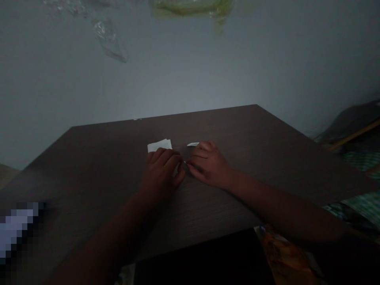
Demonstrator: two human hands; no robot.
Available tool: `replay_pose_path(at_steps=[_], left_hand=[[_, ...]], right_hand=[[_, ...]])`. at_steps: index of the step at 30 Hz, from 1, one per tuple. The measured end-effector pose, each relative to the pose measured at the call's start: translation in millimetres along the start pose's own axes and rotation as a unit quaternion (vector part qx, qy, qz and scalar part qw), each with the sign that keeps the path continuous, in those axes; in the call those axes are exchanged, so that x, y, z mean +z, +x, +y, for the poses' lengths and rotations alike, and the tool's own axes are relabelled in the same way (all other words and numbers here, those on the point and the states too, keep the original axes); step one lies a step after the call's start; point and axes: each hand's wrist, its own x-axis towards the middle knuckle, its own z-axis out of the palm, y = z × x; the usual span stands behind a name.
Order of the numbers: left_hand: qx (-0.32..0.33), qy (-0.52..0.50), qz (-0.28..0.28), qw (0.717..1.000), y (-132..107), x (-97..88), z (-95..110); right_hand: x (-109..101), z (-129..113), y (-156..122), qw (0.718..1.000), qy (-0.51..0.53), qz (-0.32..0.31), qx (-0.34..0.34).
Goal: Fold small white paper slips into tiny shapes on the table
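Note:
My left hand (162,172) is over the middle of the table, its fingers curled and its thumb drawn in towards the index finger. Just beyond its knuckles lies white paper (159,145), partly hidden by the hand. Facing it, my right hand (209,164) has thumb and index finger pinched together. A tiny pale bit (184,162) shows where the fingertips of both hands nearly meet; it is too small and dark to name. A second small white piece (192,144), like paper, sticks out beyond the right fingers.
The dark wood-grain table (208,209) reaches back to a pale wall (190,71). A blurred-out bright object (18,227) is at the left edge. Clear plastic (108,35) and something yellow (192,8) are up on the wall. Green checked cloth (363,206) shows past the right edge.

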Motion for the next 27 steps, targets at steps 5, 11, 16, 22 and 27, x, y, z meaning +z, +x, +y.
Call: replay_pose_path(at_steps=[5,11,16,22,27], left_hand=[[0.010,0.010,0.010,1.000,-0.7,-0.5,-0.8],[0.007,0.008,-0.008,1.000,-0.3,-1.8,1.8],[0.002,0.010,-0.028,1.000,1.5,-4.4,4.6],[0.000,0.025,-0.024,0.999,1.4,-3.9,3.4],[-0.007,0.022,-0.014,1.000,0.5,-4.1,2.7]], right_hand=[[-0.2,-4.3,1.2,1.000,-0.012,0.007,-0.018],[0.2,-6.0,2.1,1.000,-0.014,-0.010,-0.010],[1.7,-5.8,1.7,1.000,0.001,-0.003,-0.004],[4.3,-4.5,0.0,0.998,0.042,0.032,0.016],[4.4,-3.2,-0.8,0.997,0.063,0.035,0.016]])
